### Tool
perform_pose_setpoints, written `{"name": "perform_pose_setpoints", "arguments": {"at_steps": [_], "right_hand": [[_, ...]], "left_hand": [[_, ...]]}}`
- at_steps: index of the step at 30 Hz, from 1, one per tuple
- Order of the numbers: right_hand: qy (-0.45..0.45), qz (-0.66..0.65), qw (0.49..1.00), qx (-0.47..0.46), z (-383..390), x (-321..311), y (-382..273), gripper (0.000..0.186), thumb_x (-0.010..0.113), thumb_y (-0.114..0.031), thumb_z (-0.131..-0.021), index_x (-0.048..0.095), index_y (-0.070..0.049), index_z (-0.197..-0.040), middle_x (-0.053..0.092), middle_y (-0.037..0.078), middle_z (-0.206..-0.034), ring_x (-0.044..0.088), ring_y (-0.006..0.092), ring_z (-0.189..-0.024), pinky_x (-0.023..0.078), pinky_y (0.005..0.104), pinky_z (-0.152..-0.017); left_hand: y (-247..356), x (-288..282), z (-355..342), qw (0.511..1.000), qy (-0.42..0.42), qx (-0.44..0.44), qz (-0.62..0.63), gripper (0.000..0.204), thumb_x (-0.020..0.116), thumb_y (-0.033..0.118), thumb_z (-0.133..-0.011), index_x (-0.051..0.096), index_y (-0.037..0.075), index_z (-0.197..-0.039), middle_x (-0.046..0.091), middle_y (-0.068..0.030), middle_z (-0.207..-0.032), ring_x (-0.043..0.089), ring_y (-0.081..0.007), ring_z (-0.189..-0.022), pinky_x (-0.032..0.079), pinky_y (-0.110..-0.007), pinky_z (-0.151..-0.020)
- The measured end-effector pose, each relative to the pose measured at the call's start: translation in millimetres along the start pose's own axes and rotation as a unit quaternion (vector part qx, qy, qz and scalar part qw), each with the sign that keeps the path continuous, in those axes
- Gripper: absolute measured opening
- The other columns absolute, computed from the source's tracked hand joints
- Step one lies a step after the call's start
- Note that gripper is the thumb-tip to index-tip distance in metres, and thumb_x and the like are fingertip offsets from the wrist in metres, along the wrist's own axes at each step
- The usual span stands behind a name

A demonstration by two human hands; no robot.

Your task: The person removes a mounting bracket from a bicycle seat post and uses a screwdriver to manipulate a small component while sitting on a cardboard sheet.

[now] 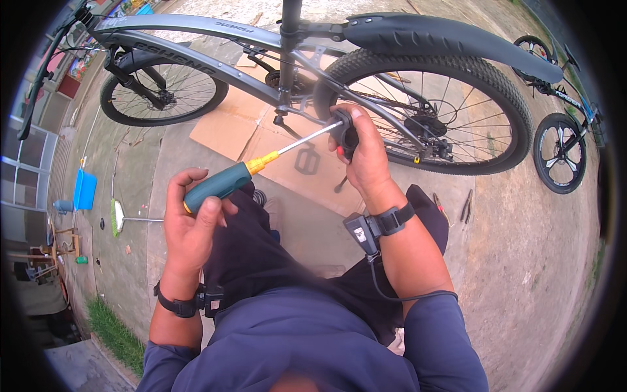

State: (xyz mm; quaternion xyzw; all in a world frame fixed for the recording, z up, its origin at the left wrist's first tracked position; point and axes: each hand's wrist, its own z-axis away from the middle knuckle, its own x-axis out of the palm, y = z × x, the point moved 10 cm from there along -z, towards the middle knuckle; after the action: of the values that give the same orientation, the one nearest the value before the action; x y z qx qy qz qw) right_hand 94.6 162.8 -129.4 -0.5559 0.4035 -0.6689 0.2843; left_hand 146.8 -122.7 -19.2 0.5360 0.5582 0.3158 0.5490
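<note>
My left hand point(188, 228) is closed round the thick green and yellow handle of a screwdriver point(221, 187). Its metal shaft slants up to the right, and the tip meets a small black curved part point(350, 140), which looks like a plastic or rubber clamp. My right hand point(367, 157) grips that part between thumb and fingers; a small red spot shows by the fingertips. Just beyond both hands stands a grey bicycle point(196, 62), its rear wheel point(516, 124) close to my right hand. A black mudguard point(450, 42) covers the top of that wheel.
Flattened cardboard point(274, 153) lies under the bicycle on concrete ground. Pliers point(466, 206) and another tool point(440, 205) rest to the right of my knee. A second bicycle point(560, 153) stands far right. At left are a blue container point(85, 189) and a green-and-white broom point(117, 217).
</note>
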Motion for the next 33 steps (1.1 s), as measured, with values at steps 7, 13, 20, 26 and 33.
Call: {"name": "perform_pose_setpoints", "arguments": {"at_steps": [7, 13, 20, 26, 33], "right_hand": [[-0.015, -0.004, 1.000, -0.004, -1.4, 1.0, 3.3, 0.042, 0.043, -0.039, -0.106, 0.062, -0.005, -0.118, 0.062, 0.004, -0.085, 0.055, 0.0089, -0.060, 0.033, 0.0217, -0.047], [-0.025, -0.003, 1.000, -0.009, -1.0, 1.2, 1.0, 0.042, 0.042, -0.040, -0.106, 0.062, -0.005, -0.119, 0.063, 0.005, -0.086, 0.054, 0.0086, -0.060, 0.033, 0.0219, -0.047], [-0.025, -0.010, 1.000, -0.009, -1.1, 3.3, 1.5, 0.043, 0.042, -0.040, -0.105, 0.063, -0.005, -0.118, 0.063, 0.005, -0.087, 0.055, 0.0091, -0.061, 0.033, 0.0220, -0.047], [-0.011, -0.009, 1.000, -0.003, -0.8, -0.2, 2.6, 0.042, 0.042, -0.040, -0.105, 0.063, -0.005, -0.117, 0.063, 0.005, -0.086, 0.055, 0.0094, -0.061, 0.033, 0.0220, -0.047], [-0.022, -0.006, 1.000, -0.014, -1.2, 0.4, -1.4, 0.042, 0.044, -0.040, -0.105, 0.063, -0.006, -0.118, 0.062, 0.004, -0.083, 0.054, 0.0088, -0.059, 0.032, 0.0220, -0.047]], "left_hand": [[32.1, 10.0, 5.0, 0.954, 0.005, 0.204, -0.221, 0.039, 0.071, 0.016, -0.097, 0.049, 0.003, -0.126, 0.065, -0.0135, -0.102, 0.064, -0.0153, -0.083, 0.051, -0.024, -0.073], [-34.4, 7.1, 8.4, 0.963, 0.008, -0.195, 0.185, 0.041, 0.069, 0.028, -0.100, 0.049, 0.004, -0.126, 0.065, -0.0123, -0.094, 0.067, -0.0155, -0.073, 0.051, -0.023, -0.057], [10.8, 5.2, 6.5, 0.989, 0.058, 0.111, -0.085, 0.039, 0.068, 0.026, -0.100, 0.050, 0.002, -0.126, 0.065, -0.0116, -0.091, 0.067, -0.0162, -0.070, 0.052, -0.024, -0.061], [-22.2, -2.3, 1.6, 0.986, -0.017, -0.104, 0.129, 0.039, 0.073, 0.012, -0.095, 0.051, 0.002, -0.125, 0.060, -0.0122, -0.112, 0.068, -0.0180, -0.088, 0.054, -0.026, -0.073], [-10.1, 2.8, 0.3, 0.999, -0.020, -0.002, 0.048, 0.041, 0.069, 0.021, -0.099, 0.048, 0.002, -0.128, 0.064, -0.0108, -0.091, 0.065, -0.0152, -0.078, 0.051, -0.024, -0.066]]}}
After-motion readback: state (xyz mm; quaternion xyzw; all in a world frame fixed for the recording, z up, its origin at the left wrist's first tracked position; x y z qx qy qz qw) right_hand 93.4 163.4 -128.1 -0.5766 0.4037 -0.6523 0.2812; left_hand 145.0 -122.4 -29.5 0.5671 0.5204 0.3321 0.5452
